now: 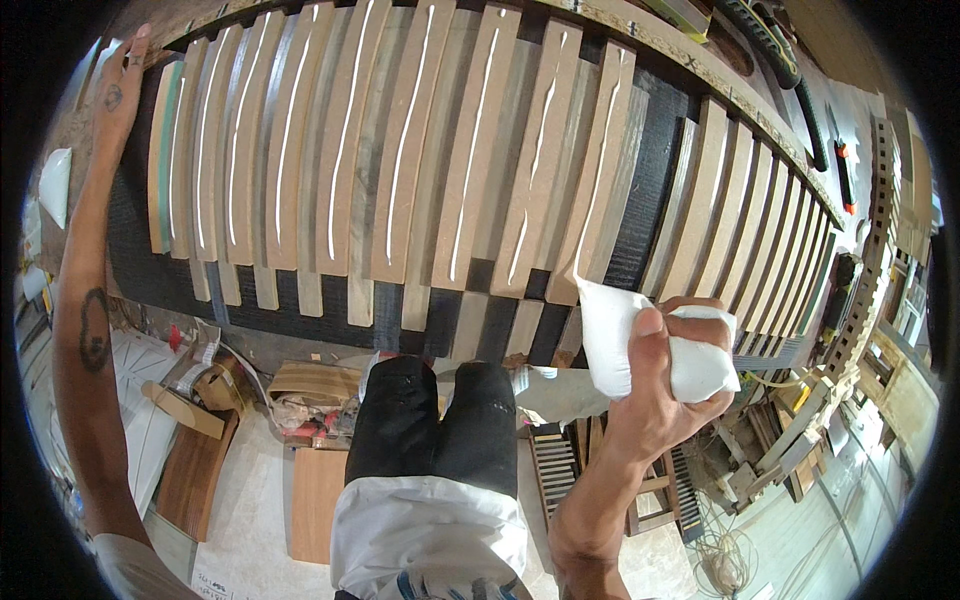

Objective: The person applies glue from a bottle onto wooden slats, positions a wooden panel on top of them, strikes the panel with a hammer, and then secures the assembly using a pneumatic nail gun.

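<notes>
My right hand [655, 385] squeezes a white glue bag [608, 345]. The bag's narrow tip touches the near end of a brown wooden strip [603, 170], where a white glue line runs along the strip. To the left, several more strips [412, 180] lie side by side, each bearing one glue line. Thinner grey-brown slats [362, 285] show between them. All lie on a dark board [655, 185]. At the far left corner of the board my left hand [118, 90] is open, fingers stretched out, beside a strip with a green edge [168, 160].
Further strips [735, 210] stand in a row on the right. A long wooden rail [690, 62] borders the far side. Behind it lie a dark-handled tool [765, 45] and an orange-and-black cutter [845, 180]. Boards [318, 500] and a cardboard box [315, 382] lie below.
</notes>
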{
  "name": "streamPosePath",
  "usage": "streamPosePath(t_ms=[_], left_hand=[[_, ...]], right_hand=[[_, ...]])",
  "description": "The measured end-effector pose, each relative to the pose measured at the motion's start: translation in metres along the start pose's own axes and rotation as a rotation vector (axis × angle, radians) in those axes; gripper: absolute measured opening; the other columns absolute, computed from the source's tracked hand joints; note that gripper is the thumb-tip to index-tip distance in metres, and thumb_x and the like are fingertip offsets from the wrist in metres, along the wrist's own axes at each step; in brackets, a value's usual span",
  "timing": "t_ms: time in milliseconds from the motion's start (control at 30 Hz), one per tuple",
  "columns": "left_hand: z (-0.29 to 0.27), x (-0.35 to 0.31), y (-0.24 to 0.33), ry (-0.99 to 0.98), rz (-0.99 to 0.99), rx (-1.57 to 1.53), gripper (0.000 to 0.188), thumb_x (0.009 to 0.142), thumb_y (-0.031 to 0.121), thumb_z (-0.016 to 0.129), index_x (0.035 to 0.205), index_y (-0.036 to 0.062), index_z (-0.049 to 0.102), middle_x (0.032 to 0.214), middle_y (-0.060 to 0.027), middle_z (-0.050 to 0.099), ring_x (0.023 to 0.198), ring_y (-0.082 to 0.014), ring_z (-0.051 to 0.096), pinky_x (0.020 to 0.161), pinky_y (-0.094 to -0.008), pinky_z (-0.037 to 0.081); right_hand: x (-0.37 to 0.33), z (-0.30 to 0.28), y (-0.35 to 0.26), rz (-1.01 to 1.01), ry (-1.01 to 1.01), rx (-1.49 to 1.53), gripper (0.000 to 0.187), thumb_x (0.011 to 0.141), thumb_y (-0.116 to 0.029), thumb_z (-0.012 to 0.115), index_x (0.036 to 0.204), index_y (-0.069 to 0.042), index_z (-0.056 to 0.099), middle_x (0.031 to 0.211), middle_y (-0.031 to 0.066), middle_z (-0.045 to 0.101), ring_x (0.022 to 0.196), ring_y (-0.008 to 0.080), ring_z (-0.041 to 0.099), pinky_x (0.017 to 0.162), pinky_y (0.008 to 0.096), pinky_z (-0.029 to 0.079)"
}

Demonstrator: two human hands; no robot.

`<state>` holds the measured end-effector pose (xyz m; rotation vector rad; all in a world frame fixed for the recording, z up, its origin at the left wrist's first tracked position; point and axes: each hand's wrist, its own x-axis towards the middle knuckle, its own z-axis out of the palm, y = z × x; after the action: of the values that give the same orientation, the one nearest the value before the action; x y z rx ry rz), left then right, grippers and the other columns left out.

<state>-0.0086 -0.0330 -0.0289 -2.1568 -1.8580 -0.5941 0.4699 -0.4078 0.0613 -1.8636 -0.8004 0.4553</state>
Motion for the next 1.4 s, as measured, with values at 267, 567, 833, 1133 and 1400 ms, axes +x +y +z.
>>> streamPosePath(t_ms=[267, 567, 833, 1133, 1400], left_hand=[[-0.029, 0.003, 0.015, -0.053, -0.042, 0.002, 0.089, 0.088, 0.077, 0.042, 0.14, 0.0042, 0.051, 0.142, -0.0187, 0.049, 0.133, -0.0337, 0.045, 0.114, -0.0447, 0.03], [-0.012, -0.002, 0.019, -0.139, -0.038, -0.023, 0.083, 0.092, 0.071, 0.042, 0.138, 0.0026, 0.053, 0.14, -0.0194, 0.051, 0.133, -0.0334, 0.045, 0.114, -0.0436, 0.03], [-0.024, -0.002, 0.038, -0.114, -0.116, 0.029, 0.079, 0.094, 0.069, 0.042, 0.135, 0.0034, 0.055, 0.138, -0.0192, 0.052, 0.132, -0.0354, 0.046, 0.111, -0.0443, 0.033], [-0.017, -0.007, 0.038, -0.138, -0.139, 0.017, 0.084, 0.091, 0.074, 0.04, 0.138, 0.0047, 0.053, 0.143, -0.0212, 0.048, 0.133, -0.0368, 0.045, 0.111, -0.0463, 0.032], [-0.026, 0.002, 0.019, -0.152, -0.113, 0.004, 0.087, 0.089, 0.076, 0.04, 0.137, 0.0046, 0.054, 0.139, -0.0203, 0.051, 0.132, -0.0347, 0.046, 0.112, -0.046, 0.032]], right_hand=[[0.015, -0.024, -0.003, 0.054, -0.048, 0.067, 0.015, 0.072, -0.01, 0.079, 0.079, -0.005, 0.067, 0.088, 0.009, 0.065, 0.076, 0.0174, 0.063, 0.07, 0.033, 0.05], [0.135, 0.005, 0.008, -0.007, 0.174, 0.059, 0.022, 0.085, -0.024, 0.076, 0.085, -0.004, 0.067, 0.069, 0.0036, 0.066, 0.06, 0.0108, 0.063, 0.05, 0.0244, 0.048], [0.143, 0.013, 0.016, -0.03, 0.203, 0.068, 0.018, 0.086, -0.015, 0.075, 0.076, -0.005, 0.065, 0.065, -0.0003, 0.063, 0.059, 0.0048, 0.057, 0.054, 0.0224, 0.043], [0.131, 0.009, 0.012, 0.023, 0.214, 0.016, 0.019, 0.084, -0.019, 0.077, 0.078, -0.005, 0.066, 0.065, -0.0001, 0.063, 0.058, 0.0061, 0.058, 0.052, 0.0231, 0.046], [0.098, -0.011, 0.023, -0.012, 0.18, -0.059, 0.026, 0.084, -0.029, 0.078, 0.08, -0.005, 0.067, 0.066, 0.0025, 0.065, 0.061, 0.0099, 0.064, 0.055, 0.0267, 0.053]])
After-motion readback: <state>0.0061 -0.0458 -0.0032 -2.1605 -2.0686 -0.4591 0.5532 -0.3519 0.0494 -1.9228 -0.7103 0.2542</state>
